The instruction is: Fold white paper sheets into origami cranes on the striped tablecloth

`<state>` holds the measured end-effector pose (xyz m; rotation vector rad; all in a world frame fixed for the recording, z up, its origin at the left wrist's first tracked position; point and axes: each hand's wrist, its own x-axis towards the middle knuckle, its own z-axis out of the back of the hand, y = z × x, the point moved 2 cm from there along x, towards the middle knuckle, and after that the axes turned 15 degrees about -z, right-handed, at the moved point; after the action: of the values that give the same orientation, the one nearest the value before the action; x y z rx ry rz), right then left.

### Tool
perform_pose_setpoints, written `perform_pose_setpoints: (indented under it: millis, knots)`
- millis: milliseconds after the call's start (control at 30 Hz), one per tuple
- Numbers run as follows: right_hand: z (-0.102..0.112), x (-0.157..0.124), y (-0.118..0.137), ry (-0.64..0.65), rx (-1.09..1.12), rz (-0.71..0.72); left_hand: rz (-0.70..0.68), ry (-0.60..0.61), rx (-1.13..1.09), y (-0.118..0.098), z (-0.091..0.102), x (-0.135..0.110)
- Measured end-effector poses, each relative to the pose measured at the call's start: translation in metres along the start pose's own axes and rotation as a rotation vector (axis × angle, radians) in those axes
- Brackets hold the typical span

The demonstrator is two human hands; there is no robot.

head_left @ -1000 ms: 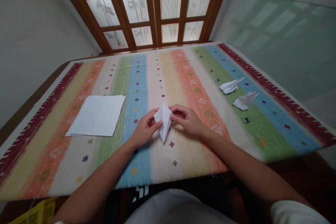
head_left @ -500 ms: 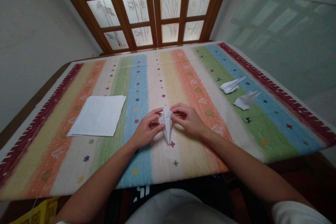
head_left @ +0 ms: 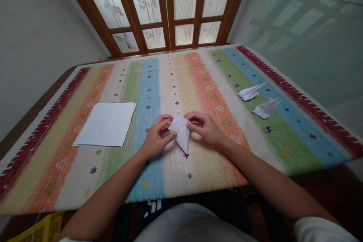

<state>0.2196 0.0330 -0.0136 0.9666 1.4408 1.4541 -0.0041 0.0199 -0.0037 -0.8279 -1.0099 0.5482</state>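
A folded piece of white paper (head_left: 182,133) is held between both hands near the front middle of the table, its sharp point turned toward me. My left hand (head_left: 159,135) pinches its left side between thumb and fingers. On its right side, my right hand (head_left: 204,127) grips the edge the same way. The paper looks wide at the top and narrows to the tip. Parts of its side edges are hidden by my fingertips.
A stack of white paper sheets (head_left: 105,124) lies to the left. Two folded paper figures, one long and pointed (head_left: 249,93) and one broader (head_left: 266,109), rest at the right on the striped tablecloth (head_left: 176,181). A yellow basket (head_left: 42,228) shows below the table's left front.
The folded paper was narrow with a raised middle ridge; now it shows a wider, flatter face. Both hands stay in nearly the same place, still holding its sides.
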Motion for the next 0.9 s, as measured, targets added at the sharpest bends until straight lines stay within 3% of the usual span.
perform_pose_setpoints:
  millis: [133,333,400,600,667,733,900]
  knots:
    - [0.001,-0.003,0.002,0.032,-0.006,0.041,-0.037,-0.010,0.087,-0.002,0.003,0.001]
    - [-0.001,-0.011,0.017,-0.034,-0.302,0.298,-0.184,-0.050,0.259,-0.013,0.005,0.002]
    - [-0.002,-0.012,0.017,-0.052,-0.296,0.271,-0.149,-0.081,0.232,-0.014,0.004,0.001]
    - [-0.003,-0.005,0.004,-0.117,-0.186,0.037,0.134,-0.200,0.052,-0.003,-0.001,0.000]
    - [-0.003,-0.003,0.002,-0.101,-0.284,0.062,0.187,-0.164,0.094,0.002,-0.001,0.000]
    - [-0.002,-0.001,0.001,-0.076,-0.415,0.098,0.197,-0.053,0.199,0.007,-0.001,0.000]
    - [0.002,-0.002,-0.004,0.060,-0.672,0.153,0.098,0.142,0.446,0.013,0.002,-0.001]
